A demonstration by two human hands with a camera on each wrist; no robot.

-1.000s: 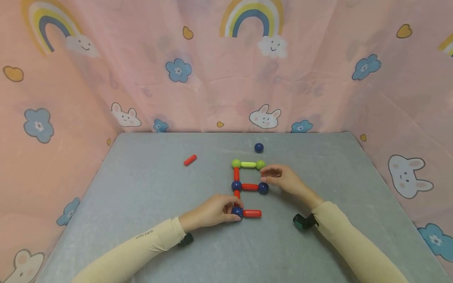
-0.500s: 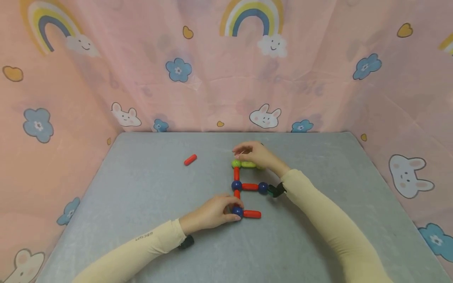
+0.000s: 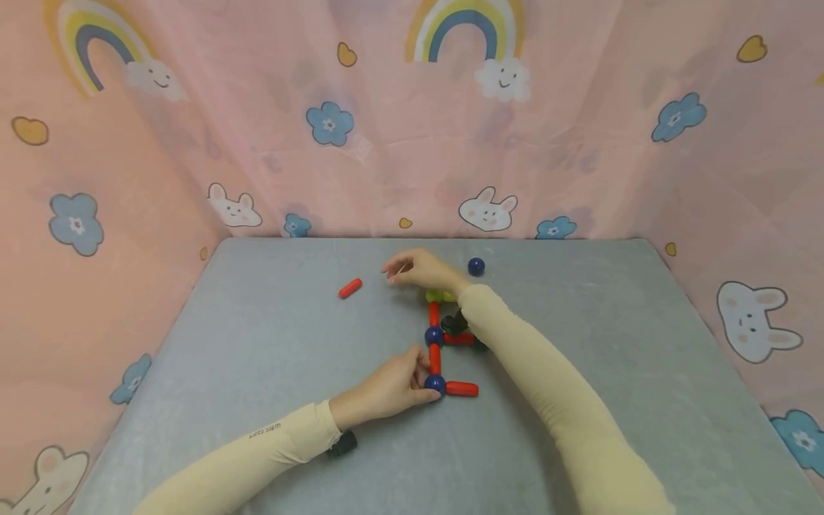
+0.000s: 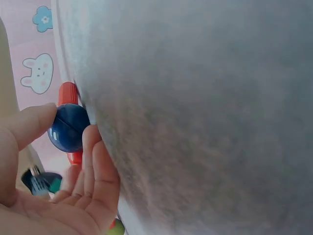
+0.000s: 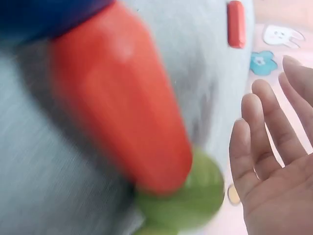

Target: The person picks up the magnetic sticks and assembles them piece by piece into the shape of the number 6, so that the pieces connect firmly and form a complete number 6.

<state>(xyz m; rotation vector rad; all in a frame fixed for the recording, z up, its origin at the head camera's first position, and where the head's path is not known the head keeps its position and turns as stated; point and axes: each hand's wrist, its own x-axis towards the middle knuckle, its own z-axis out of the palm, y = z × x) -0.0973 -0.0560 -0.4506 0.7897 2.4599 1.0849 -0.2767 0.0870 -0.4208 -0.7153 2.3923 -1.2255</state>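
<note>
My left hand pinches the nearest blue ball of a joined frame of balls and rods; in the left wrist view, thumb and fingertips meet that ball from two sides. A red rod sticks out rightward from it, and another red rod runs back to a second blue ball. My right hand is over the far end of the frame, fingers loosely extended and holding nothing. Left of its fingertips lies a loose red rod, also seen in the right wrist view.
A loose blue ball sits at the back of the grey table. My right forearm and wrist camera partly cover the frame's green parts and its middle arm. A patterned pink curtain stands behind the table.
My right hand has moved left and back, from beside the frame's right side across its green end toward the loose red rod. The left hand stays at the blue ball.
</note>
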